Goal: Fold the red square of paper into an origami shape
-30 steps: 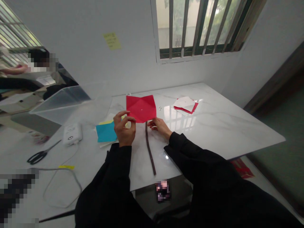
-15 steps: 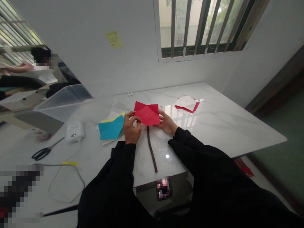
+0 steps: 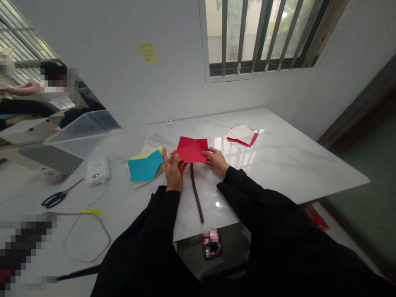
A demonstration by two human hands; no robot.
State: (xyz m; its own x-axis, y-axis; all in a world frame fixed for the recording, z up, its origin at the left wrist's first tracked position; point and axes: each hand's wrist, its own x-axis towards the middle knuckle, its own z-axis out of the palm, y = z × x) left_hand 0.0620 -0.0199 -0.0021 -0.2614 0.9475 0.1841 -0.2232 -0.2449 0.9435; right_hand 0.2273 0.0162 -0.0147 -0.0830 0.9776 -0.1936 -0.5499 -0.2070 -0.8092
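Note:
My hands hold a creased red paper square [image 3: 191, 149] up over the marble table [image 3: 278, 165]. My left hand [image 3: 173, 171] pinches its lower left edge, and my right hand [image 3: 216, 161] grips its right side. Below the paper lies a long dark brown strip [image 3: 194, 192], which neither hand touches. Just left of my left hand rests a stack of coloured paper with a blue sheet [image 3: 145, 166] on top. Farther right lies a pile of white and red paper [image 3: 243, 135].
A white device [image 3: 98, 171] with a grey cable [image 3: 83, 213] and black-handled scissors [image 3: 57, 198] lie left of the paper. A clear plastic panel [image 3: 82, 132] stands at the table's far left. A person's arm [image 3: 21, 88] shows at the upper left. A barred window [image 3: 260, 37] is behind.
The red paper has turned and now looks narrower and more tilted than a second ago. My left hand has shifted lower and left along it, and its fingers have straightened.

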